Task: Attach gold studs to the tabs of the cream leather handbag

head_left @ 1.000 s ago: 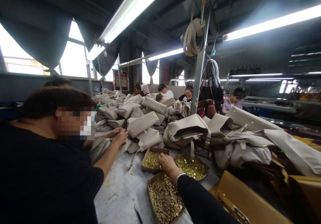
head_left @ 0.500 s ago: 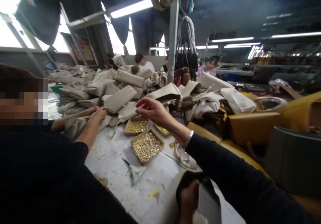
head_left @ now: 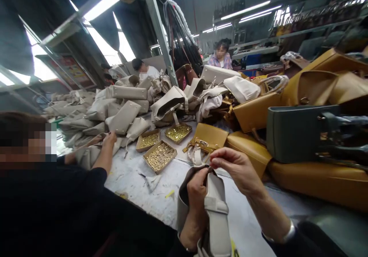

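Observation:
My left hand (head_left: 196, 195) is wrapped round a beige leather bag piece (head_left: 215, 207) with a strap running down it, held low in front of me. My right hand (head_left: 234, 168) hovers just above its top edge, fingers pinched together on something too small to make out. Three shallow cardboard trays of small brass fittings (head_left: 160, 157) lie on the white table (head_left: 135, 176) further away. A mustard bag (head_left: 208, 137) with a metal clasp lies just beyond my hands.
A co-worker in black sits close on my left, a hand (head_left: 109, 139) on a beige bag. Piles of beige bags (head_left: 123, 115) cover the far table. Mustard bags and a dark green bag (head_left: 296, 134) are stacked at right. Other people sit beyond a steel post (head_left: 161, 38).
My right hand came back from the trays of brass fittings to the beige piece, which my left hand has raised into view. The view has swung right and down.

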`<state>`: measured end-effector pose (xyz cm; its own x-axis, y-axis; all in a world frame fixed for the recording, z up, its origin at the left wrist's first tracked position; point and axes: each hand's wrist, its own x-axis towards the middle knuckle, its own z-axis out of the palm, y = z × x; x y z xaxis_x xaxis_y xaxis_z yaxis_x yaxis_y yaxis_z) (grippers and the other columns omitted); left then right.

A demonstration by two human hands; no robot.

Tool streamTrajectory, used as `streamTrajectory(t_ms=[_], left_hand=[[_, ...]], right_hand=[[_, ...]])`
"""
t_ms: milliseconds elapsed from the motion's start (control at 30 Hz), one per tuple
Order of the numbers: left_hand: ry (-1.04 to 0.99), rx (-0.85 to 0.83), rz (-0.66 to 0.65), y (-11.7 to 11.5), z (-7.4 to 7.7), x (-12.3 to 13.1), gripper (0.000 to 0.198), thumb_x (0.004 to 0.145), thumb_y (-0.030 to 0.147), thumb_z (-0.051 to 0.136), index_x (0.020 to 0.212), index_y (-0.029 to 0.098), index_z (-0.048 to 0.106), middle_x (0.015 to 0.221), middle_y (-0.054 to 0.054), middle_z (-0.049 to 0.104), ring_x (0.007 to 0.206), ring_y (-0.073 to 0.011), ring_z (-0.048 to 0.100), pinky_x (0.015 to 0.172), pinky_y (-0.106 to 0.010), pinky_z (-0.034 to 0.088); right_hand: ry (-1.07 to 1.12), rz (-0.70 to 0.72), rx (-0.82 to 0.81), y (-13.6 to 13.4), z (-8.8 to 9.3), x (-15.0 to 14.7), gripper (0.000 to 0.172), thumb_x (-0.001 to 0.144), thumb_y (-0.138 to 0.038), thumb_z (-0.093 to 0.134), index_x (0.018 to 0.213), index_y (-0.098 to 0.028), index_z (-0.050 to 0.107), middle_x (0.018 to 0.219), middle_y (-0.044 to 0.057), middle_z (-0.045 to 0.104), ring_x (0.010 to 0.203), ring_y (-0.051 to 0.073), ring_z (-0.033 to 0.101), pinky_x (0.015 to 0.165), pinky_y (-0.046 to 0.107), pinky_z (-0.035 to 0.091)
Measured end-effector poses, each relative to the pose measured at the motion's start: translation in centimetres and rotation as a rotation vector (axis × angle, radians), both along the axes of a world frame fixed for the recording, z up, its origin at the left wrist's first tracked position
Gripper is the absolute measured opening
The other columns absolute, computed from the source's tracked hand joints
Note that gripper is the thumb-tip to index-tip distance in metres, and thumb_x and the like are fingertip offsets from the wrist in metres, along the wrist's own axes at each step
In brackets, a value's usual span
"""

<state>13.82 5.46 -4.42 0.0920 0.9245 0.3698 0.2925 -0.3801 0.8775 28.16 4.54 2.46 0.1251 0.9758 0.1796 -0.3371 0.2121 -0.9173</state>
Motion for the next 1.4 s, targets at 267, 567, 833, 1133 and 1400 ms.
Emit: streamTrajectory(t_ms=[267, 567, 833, 1133, 1400], left_hand=[[0.093, -0.155, 0.015, -1.4, 2.7, 1.3, 0.022, 0.092, 0.033, 0.06, 0.086, 0.021, 0.077, 0.083, -0.003, 0.076, 0.079, -0.02, 0.069, 0.074, -0.028, 0.053], [0.095, -0.149, 0.032, -2.1, 4.6, 1.8, 0.016, 0.091, 0.029, 0.064, 0.094, 0.023, 0.079, 0.091, -0.003, 0.078, 0.086, -0.02, 0.072, 0.077, -0.026, 0.055], [0.18, -0.054, 0.012, -2.6, 3.8, 1.5, 0.016, 0.092, 0.022, 0.063, 0.098, 0.023, 0.078, 0.094, -0.003, 0.078, 0.089, -0.0194, 0.073, 0.081, -0.027, 0.056], [0.205, -0.004, -0.056, -2.5, 3.7, 1.9, 0.018, 0.092, 0.018, 0.062, 0.095, 0.024, 0.079, 0.086, -0.002, 0.077, 0.08, -0.0187, 0.071, 0.075, -0.027, 0.055], [0.224, 0.055, -0.067, -2.5, 3.0, 1.7, 0.017, 0.094, 0.018, 0.06, 0.097, 0.02, 0.077, 0.085, -0.004, 0.075, 0.078, -0.0178, 0.069, 0.072, -0.027, 0.055]], right_hand=[[-0.193, 0.055, 0.037, -2.0, -3.9, 2.9, 0.026, 0.083, -0.045, 0.078, 0.083, -0.019, 0.079, 0.079, 0.003, 0.074, 0.075, 0.017, 0.066, 0.07, 0.026, 0.053], [-0.006, 0.089, -0.04, -1.4, -5.9, 2.8, 0.023, 0.077, -0.042, 0.085, 0.081, -0.02, 0.078, 0.079, 0.003, 0.074, 0.075, 0.016, 0.067, 0.073, 0.027, 0.055], [-0.027, 0.006, 0.047, -2.2, -7.4, 3.0, 0.012, 0.086, -0.035, 0.079, 0.082, -0.023, 0.08, 0.085, 0.003, 0.066, 0.076, 0.016, 0.063, 0.068, 0.025, 0.052], [-0.007, 0.025, 0.026, -2.4, -7.6, 3.0, 0.004, 0.086, -0.029, 0.079, 0.085, -0.026, 0.082, 0.089, 0.004, 0.069, 0.073, 0.014, 0.063, 0.065, 0.024, 0.053], [0.024, 0.036, 0.009, -2.5, -7.3, 3.1, 0.003, 0.084, -0.027, 0.081, 0.084, -0.025, 0.083, 0.09, 0.004, 0.072, 0.067, 0.012, 0.062, 0.062, 0.022, 0.057]])
